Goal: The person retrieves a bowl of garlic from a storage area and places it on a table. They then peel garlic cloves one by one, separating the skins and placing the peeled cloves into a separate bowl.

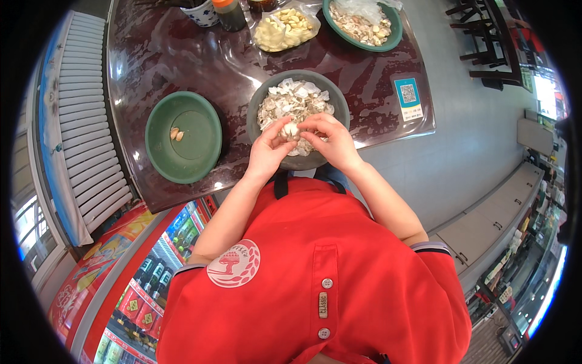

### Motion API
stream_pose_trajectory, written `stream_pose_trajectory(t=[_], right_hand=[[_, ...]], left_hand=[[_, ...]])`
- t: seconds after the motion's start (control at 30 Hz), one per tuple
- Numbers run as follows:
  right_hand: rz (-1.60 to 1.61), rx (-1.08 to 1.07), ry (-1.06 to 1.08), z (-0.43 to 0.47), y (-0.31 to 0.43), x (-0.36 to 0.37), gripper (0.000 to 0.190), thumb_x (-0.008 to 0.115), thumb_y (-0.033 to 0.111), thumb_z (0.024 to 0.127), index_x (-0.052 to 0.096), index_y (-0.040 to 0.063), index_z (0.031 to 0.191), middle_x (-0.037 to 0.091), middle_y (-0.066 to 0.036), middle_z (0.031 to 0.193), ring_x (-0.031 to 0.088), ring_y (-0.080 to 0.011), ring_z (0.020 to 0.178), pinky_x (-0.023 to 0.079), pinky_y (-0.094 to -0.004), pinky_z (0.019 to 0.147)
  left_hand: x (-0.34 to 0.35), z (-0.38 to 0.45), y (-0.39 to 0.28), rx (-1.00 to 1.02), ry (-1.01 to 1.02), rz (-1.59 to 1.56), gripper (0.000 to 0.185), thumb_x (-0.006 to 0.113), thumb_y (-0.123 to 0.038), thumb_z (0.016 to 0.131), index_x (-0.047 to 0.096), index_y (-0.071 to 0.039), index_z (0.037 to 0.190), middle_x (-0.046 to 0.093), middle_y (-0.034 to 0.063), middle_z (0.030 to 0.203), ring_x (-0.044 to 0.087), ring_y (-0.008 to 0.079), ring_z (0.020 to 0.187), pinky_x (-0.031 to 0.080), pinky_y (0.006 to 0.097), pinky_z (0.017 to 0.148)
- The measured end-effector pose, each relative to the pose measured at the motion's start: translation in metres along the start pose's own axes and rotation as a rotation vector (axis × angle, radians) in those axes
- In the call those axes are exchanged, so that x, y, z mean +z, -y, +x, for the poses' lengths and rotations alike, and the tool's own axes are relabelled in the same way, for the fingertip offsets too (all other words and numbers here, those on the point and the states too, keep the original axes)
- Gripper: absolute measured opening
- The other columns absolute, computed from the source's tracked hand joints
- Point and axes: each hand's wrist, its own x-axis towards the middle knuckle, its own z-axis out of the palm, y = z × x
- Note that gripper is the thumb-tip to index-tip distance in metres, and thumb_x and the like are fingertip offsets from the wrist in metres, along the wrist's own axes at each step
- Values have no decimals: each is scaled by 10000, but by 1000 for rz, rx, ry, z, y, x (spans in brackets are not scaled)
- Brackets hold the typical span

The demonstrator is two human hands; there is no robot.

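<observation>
Between my two hands is a whitish garlic bulb (290, 131), partly covered by fingers. My left hand (272, 148) grips it from the left with thumb and fingers. From the other side, my right hand (332, 139) pinches at the bulb with its fingertips. Right below them lies a dark grey bowl (257, 107) heaped with papery garlic skins (295, 98). To the left, a green plastic basin (191, 123) holds a few unpeeled garlic cloves (176, 133) on its bottom.
At the table's (182, 59) far side are a clear bag of peeled garlic cloves (288, 27), a green basin (394, 34) of skins and cloves, an orange-capped bottle (231, 17) and a patterned pot (200, 13). A printed code card (409, 100) lies right. A radiator (88, 104) stands left.
</observation>
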Motion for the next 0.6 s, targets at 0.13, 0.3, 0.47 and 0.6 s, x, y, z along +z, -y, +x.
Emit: stream_pose_trajectory(t=[0.13,0.3,0.47,0.6], right_hand=[[-30,90,20,0,1,3,209,660,135,804,641,67,1001,605,-75,951,595,-200,823,488,-302,721],[11,124,66,-2,-4,12,308,645,240,826,602,49,1063,615,-87,920,596,-204,791,479,-316,725],[62,283,82,-2,-2,25,358,570,342,874,566,59,1094,624,-110,898,600,-230,819,469,-329,746],[132,382,30,2,-9,30,276,532,279,904,565,45,1045,625,-117,898,596,-225,825,465,-322,747]], left_hand=[[2,-3,1,-34,25,-61,551,616,74,793,448,-19,1309,441,66,1286,542,133,1068,477,262,890],[0,-2,1,2,41,-47,507,624,43,805,467,-9,1285,496,55,1213,543,145,1084,465,266,905],[0,-2,2,-46,87,26,470,628,11,821,492,-28,1269,532,47,1157,551,137,1074,465,262,897],[5,-8,-8,-128,64,16,472,616,42,811,506,-41,1263,571,58,1128,535,137,1064,445,273,896]])
